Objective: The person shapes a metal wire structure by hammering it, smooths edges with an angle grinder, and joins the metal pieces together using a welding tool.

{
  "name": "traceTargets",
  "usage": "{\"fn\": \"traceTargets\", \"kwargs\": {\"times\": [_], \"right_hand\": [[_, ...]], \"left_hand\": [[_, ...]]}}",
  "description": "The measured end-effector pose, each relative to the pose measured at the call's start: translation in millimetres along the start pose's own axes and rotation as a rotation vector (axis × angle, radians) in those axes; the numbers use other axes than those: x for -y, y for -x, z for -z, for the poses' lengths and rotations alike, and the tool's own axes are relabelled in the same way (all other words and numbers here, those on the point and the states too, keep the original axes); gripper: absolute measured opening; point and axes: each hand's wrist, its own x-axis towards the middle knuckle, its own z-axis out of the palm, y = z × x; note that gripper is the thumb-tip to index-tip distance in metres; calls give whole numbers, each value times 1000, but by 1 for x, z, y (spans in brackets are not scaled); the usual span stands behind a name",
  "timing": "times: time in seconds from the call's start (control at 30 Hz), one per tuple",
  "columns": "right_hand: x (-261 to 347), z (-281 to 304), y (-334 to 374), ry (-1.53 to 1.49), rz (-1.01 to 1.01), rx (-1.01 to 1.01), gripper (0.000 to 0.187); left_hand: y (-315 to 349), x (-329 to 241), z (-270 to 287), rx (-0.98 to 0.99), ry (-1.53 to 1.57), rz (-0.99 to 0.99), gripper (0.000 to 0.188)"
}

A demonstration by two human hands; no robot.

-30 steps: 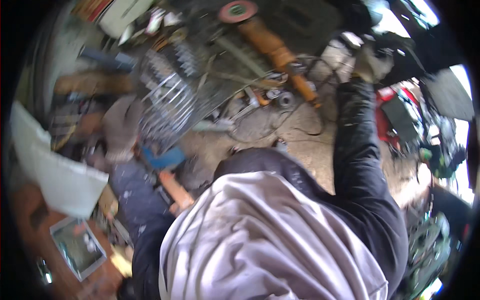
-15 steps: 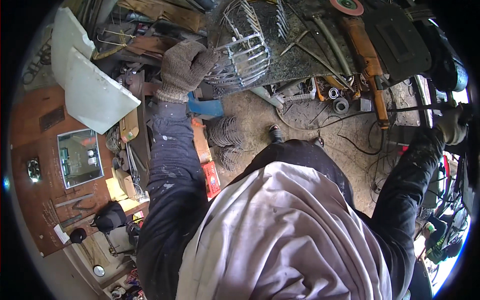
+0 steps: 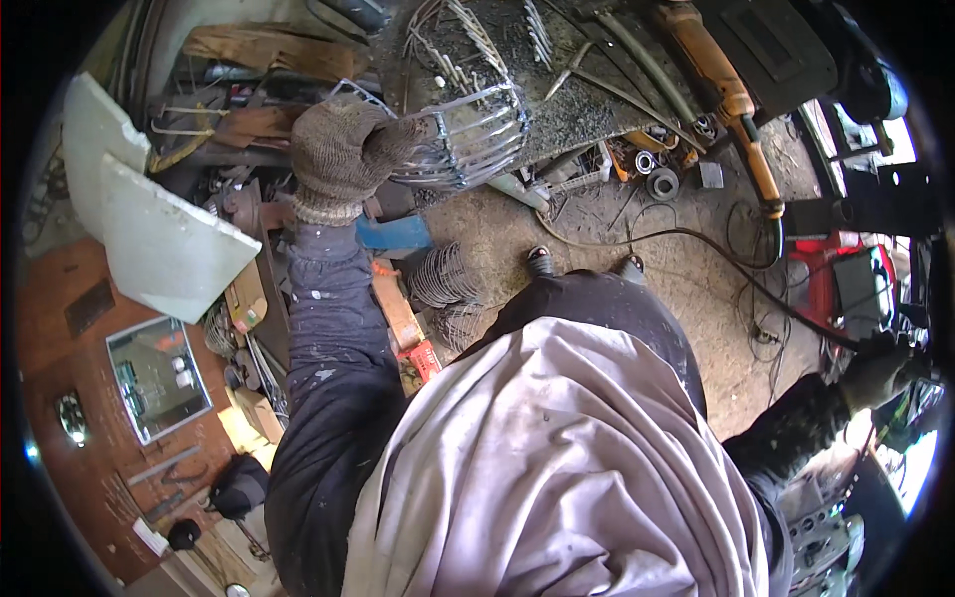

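Observation:
My left hand (image 3: 348, 149), in a brown knitted glove, is closed on the near left end of a curved cage of welded metal rods (image 3: 468, 134) at the edge of the dark workbench (image 3: 587, 109). The glove hides the part of the cage it grips. Far out at the right rim, my right hand (image 3: 875, 373), also gloved, is closed where a black cable (image 3: 766, 279) runs up to it. Whatever dark piece lies at the cable's end there is too dim to make out.
An orange angle grinder (image 3: 731, 104) lies on the bench's right side, near bent steel bars (image 3: 637, 95). Coiled wire rings (image 3: 448, 274) and a blue metal piece (image 3: 393, 234) sit below the cage. White boards (image 3: 164, 239) lean at left. Loose cables cross the floor (image 3: 686, 284).
My right hand has come nearer along the right rim, drawing the cable with it. My left hand keeps its grip on the cage. The whole view has shifted slightly.

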Motion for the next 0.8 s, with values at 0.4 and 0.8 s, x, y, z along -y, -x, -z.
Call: {"fn": "traceTargets", "kwargs": {"times": [0.4, 0.8], "right_hand": [[118, -18, 189, -301, -276, 500, 48], [129, -88, 274, -676, -697, 826, 51]], "left_hand": [[-6, 4, -5, -2, 66, -206, 30], [13, 15, -18, -5, -66, -250, 33]]}}
